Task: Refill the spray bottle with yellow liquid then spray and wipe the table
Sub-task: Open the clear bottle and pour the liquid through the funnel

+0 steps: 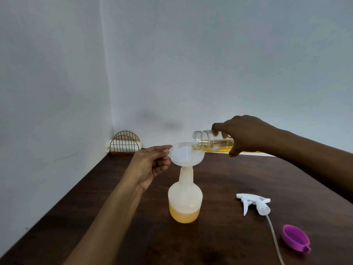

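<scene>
Two loose bits sit closest to the camera on the dark wood table (229, 178), over on the right: a purple cap (296, 238) lying open side up, and just beyond it the white trigger head (254, 204) on its side, with its dip tube (273, 238) trailing toward me past the cap.

Middle of the table is the spray bottle (185, 199), standing upright with no top on. Yellow liquid (184, 215) fills only the bottom part of it. A translucent funnel (186, 154) is stuck in its neck.

My left hand (150, 163) comes in from the lower left and pinches the funnel's left rim between thumb and fingertips, with the other fingers loosely curled under.

My right hand (246, 134) is wrapped over a clear bottle (208, 140), tipped nearly flat, open mouth right at the funnel's far right edge. There's a bit of yellow along its lower side. Can't tell if any is actually running out right now.

Way back in the corner, a gold wire rack (126, 143) with something white in it sits against the pale wall (191, 54).
</scene>
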`<state>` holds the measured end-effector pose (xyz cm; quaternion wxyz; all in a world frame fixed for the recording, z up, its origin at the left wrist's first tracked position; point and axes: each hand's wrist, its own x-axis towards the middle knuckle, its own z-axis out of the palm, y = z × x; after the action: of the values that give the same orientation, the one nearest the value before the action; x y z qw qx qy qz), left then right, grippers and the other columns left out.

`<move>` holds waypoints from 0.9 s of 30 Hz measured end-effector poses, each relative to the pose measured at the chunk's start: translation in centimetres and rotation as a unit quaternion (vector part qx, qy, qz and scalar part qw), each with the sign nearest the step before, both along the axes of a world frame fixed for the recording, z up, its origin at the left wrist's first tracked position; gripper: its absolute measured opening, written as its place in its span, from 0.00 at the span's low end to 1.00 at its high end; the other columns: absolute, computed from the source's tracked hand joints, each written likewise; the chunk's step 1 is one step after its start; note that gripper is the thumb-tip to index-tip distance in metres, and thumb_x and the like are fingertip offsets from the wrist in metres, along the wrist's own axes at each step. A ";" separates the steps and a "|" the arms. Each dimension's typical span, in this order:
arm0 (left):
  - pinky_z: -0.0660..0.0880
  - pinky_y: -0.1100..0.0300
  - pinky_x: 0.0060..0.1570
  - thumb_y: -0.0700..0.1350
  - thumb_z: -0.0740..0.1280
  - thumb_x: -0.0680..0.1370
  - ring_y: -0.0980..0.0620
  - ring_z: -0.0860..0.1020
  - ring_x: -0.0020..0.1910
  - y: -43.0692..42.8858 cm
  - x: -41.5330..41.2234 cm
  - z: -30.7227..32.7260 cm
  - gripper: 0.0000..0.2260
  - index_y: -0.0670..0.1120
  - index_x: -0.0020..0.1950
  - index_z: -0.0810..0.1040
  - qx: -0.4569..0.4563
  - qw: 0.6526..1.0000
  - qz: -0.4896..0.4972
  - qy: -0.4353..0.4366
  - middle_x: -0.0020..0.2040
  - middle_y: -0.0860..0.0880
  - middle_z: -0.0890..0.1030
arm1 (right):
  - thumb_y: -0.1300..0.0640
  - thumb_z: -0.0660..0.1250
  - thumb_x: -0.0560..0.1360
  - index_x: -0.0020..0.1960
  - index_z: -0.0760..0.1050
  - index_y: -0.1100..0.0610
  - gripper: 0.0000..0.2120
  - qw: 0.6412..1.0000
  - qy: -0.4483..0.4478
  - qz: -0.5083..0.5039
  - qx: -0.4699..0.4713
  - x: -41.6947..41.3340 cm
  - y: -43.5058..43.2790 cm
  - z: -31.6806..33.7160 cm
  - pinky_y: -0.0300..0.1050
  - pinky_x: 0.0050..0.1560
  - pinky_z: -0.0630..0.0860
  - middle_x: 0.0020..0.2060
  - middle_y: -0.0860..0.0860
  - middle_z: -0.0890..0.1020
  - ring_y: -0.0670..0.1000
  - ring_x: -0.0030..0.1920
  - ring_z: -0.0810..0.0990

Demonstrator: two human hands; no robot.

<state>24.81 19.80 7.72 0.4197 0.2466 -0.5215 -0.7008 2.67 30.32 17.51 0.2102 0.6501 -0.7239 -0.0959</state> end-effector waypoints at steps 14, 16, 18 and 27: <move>0.76 0.67 0.25 0.36 0.68 0.74 0.57 0.78 0.24 0.0 0.0 0.1 0.05 0.41 0.46 0.82 0.005 1.000 0.001 0.002 0.27 0.48 0.80 | 0.49 0.76 0.63 0.62 0.64 0.45 0.32 1.000 0.002 0.002 0.000 0.1 0.0 0.1 0.43 0.37 0.65 0.51 0.45 0.78 0.48 0.44 0.68; 0.76 0.67 0.25 0.36 0.68 0.74 0.57 0.78 0.24 0.1 0.1 0.1 0.05 0.41 0.47 0.82 0.005 1.000 0.002 0.002 0.27 0.48 0.80 | 0.49 0.76 0.63 0.62 0.64 0.45 0.31 1.000 0.000 0.001 0.001 0.2 0.0 0.1 0.43 0.38 0.66 0.51 0.45 0.78 0.48 0.45 0.69; 0.76 0.67 0.25 0.36 0.67 0.74 0.57 0.78 0.24 0.1 0.0 0.1 0.05 0.40 0.47 0.82 0.005 1.000 0.002 0.002 0.27 0.48 0.80 | 0.49 0.76 0.63 0.62 0.64 0.45 0.32 1.000 -0.002 0.000 0.003 0.2 0.0 0.2 0.43 0.39 0.67 0.52 0.45 0.78 0.48 0.45 0.69; 0.76 0.67 0.25 0.36 0.68 0.74 0.57 0.78 0.24 0.1 0.1 0.1 0.05 0.40 0.46 0.82 0.006 1.000 0.002 0.002 0.27 0.48 0.80 | 0.49 0.76 0.64 0.62 0.64 0.45 0.32 1.000 0.004 -0.002 0.010 0.4 0.1 0.3 0.43 0.40 0.67 0.52 0.45 0.78 0.48 0.45 0.69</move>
<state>24.87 19.95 7.85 0.4205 0.2484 -0.5164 -0.7035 3.09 30.40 17.84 0.2065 0.6502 -0.7235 -0.1059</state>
